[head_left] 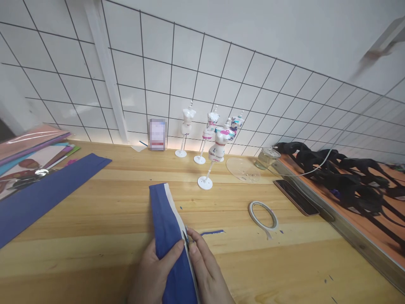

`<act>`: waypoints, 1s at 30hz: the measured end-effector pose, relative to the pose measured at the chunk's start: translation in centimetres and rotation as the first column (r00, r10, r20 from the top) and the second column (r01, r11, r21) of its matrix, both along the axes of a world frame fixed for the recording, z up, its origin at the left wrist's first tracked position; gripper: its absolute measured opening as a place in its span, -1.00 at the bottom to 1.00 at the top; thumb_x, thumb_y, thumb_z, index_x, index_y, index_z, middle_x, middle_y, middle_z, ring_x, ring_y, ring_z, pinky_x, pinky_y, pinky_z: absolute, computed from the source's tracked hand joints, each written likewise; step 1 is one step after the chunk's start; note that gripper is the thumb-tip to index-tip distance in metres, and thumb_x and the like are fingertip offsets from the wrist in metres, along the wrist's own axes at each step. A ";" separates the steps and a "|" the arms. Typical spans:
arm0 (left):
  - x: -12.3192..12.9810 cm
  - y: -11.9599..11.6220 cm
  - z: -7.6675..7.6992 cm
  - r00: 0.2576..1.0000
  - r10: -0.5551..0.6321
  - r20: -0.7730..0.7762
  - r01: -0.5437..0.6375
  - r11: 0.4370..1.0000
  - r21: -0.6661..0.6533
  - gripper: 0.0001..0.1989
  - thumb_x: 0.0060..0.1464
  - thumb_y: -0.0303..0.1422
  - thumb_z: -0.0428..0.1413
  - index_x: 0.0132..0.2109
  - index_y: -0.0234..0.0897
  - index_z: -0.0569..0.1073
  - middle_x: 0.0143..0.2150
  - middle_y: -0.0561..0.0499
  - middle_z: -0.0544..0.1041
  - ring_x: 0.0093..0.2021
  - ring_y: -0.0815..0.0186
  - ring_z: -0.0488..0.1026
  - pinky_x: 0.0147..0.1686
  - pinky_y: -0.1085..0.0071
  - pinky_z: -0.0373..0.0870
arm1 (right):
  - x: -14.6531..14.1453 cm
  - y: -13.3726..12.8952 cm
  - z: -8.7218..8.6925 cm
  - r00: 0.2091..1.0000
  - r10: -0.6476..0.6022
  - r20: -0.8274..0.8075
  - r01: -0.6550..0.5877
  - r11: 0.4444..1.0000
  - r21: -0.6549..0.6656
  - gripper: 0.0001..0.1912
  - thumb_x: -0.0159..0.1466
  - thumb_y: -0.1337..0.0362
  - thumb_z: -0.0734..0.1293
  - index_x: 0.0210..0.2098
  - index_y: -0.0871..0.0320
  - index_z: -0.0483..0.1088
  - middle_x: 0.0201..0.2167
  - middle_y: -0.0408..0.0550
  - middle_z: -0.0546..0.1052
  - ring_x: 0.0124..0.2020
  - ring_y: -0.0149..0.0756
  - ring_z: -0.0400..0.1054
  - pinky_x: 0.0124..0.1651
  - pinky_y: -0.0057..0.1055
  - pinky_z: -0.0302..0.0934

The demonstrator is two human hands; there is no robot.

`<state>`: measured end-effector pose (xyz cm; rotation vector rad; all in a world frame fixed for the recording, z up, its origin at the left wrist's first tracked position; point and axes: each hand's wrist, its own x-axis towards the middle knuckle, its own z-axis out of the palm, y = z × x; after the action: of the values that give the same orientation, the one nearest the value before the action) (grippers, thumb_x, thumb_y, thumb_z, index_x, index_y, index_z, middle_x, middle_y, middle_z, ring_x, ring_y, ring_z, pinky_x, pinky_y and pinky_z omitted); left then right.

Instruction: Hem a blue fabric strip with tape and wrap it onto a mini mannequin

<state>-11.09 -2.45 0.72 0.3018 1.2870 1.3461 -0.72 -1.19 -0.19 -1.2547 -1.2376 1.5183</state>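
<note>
A long blue strip [169, 223], paper or cloth, runs towards me with a white band along its right edge. My left hand [156, 270] is closed on the strip's left side, thumb on top. At the white edge my right hand [205, 268] pinches a small pointed metal tool [185, 238]. Its tip lies against the band; most of it is hidden by my fingers, so its kind does not show. Just right of my fingertips lies a thin blue offcut [212, 232] on the wooden table [126, 211].
A roll of white tape [263, 215] and a phone [295, 197] lie to the right. Several small white mannequins [218, 147] stand behind, near a glass jar [267, 158]. A wide blue sheet [57, 194] and scissors [34, 177] lie left. Black straps [348, 173] fill the far right.
</note>
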 end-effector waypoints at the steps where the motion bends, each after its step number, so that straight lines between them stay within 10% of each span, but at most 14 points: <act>1: 0.0 0.0 0.0 1.000 0.003 -0.001 -0.003 1.000 0.002 -0.60 -0.22 -0.28 0.28 -0.18 -0.33 0.46 -0.33 -0.12 0.61 -0.27 0.10 0.54 -0.29 0.32 0.46 | 0.0 0.0 0.0 1.000 -0.003 0.007 0.003 1.000 0.004 -0.28 0.09 -0.22 0.21 0.04 0.15 0.32 0.09 -0.03 0.37 0.17 -0.24 0.13 0.19 -0.41 0.03; 30: 0.1 0.1 -0.2 1.000 0.020 0.011 -0.020 1.000 0.020 -0.56 -0.33 -0.24 0.32 -0.23 -0.34 0.49 -0.33 -0.13 0.62 -0.26 0.07 0.54 -0.26 0.29 0.47 | -0.2 0.0 -0.3 0.999 -0.018 -0.027 0.019 0.999 0.039 -0.35 0.12 -0.20 0.20 0.01 0.12 0.34 0.05 -0.05 0.41 0.14 -0.23 0.18 0.15 -0.42 0.10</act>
<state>-11.01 -2.33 0.57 0.2965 1.2712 1.3767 -0.96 -1.21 -0.49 -1.2133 -1.2295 1.4865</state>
